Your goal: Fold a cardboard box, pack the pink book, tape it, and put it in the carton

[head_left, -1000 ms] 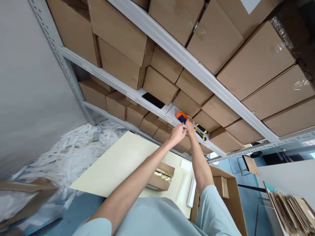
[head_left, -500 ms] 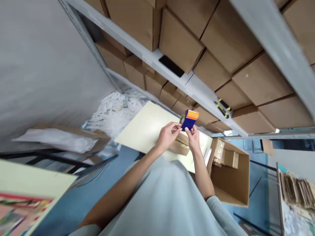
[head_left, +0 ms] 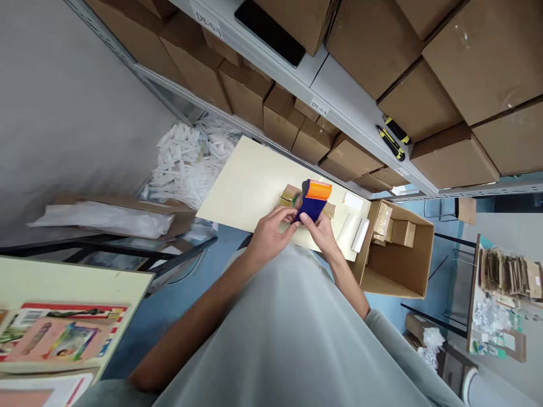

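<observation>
Both hands grip an orange and blue tape dispenser (head_left: 314, 199) above a pale yellow table (head_left: 250, 186). My left hand (head_left: 271, 234) pinches it from the left, fingers closed at its lower end. My right hand (head_left: 323, 233) grips its blue handle from below. A small brown cardboard box (head_left: 289, 196) with shiny tape lies on the table just behind the dispenser, partly hidden by it.
Grey metal shelving (head_left: 339, 96) with several brown boxes runs along the top. A black phone (head_left: 268, 29) and yellow-black utility knives (head_left: 393, 137) lie on a shelf. An open cardboard carton (head_left: 396, 257) stands right of the table. White paper strips (head_left: 190, 158) pile on the left.
Both hands took the tape dispenser off the shelf and brought it down over the table and small box. The view tilted downward.
</observation>
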Available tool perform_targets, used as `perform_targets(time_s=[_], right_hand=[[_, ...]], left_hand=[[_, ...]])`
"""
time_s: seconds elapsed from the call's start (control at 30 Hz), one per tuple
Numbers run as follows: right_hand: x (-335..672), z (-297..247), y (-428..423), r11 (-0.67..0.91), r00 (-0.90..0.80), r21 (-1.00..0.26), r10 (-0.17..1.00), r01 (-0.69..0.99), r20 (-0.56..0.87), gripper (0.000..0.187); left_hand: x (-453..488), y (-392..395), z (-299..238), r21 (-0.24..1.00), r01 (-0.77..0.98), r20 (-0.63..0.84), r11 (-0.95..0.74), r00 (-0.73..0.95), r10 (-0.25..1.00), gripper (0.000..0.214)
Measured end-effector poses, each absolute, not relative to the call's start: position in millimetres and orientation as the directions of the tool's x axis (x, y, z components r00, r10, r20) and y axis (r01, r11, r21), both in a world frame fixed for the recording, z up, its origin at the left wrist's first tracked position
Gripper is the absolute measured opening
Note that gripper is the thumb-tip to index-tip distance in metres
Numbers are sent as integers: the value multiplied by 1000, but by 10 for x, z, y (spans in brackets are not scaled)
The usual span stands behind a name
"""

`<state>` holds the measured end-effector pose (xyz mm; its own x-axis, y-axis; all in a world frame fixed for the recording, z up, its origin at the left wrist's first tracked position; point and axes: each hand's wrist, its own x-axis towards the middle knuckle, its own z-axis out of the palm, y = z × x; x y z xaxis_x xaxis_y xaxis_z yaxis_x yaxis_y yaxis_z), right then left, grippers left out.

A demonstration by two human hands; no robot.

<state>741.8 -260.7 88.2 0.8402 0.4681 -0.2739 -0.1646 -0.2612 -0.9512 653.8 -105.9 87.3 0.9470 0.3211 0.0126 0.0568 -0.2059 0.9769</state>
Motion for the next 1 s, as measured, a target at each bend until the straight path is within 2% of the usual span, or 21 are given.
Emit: perform_targets(time_s=[0.1, 0.23, 0.33, 0.47, 0.63, 1.0], right_hand=[[7363, 938, -2652, -276, 832, -951, 490, -137, -262, 67], [7259, 1069, -2753, -319, 775, -945, 579, -69, -252, 62], [7207, 1132, -2839, -372, 733, -928, 629, -10, -260, 64], [7203, 1150, -2940, -442, 683, -895, 671, 57, -288, 62], [7243, 1115, -3034, -502, 644, -853, 702, 145, -304, 58], [7374, 822, -2974, -646, 419, -748, 643, -151, -641, 73]], left_hand=[[6520, -940, 990, 989, 49, 3, -137, 934, 358, 30], [6616, -664, 1202, 998, 60, -48, -15, 908, 417, 52], [6722, -500, 1385, 996, 68, -41, -66, 938, 344, 48], [6779, -423, 1507, 987, 135, -114, -87, 970, 215, 40], [6745, -456, 1380, 978, 198, -184, -68, 968, 173, 39], [6560, -609, 531, 898, 419, -439, 134, 835, 332, 41]])
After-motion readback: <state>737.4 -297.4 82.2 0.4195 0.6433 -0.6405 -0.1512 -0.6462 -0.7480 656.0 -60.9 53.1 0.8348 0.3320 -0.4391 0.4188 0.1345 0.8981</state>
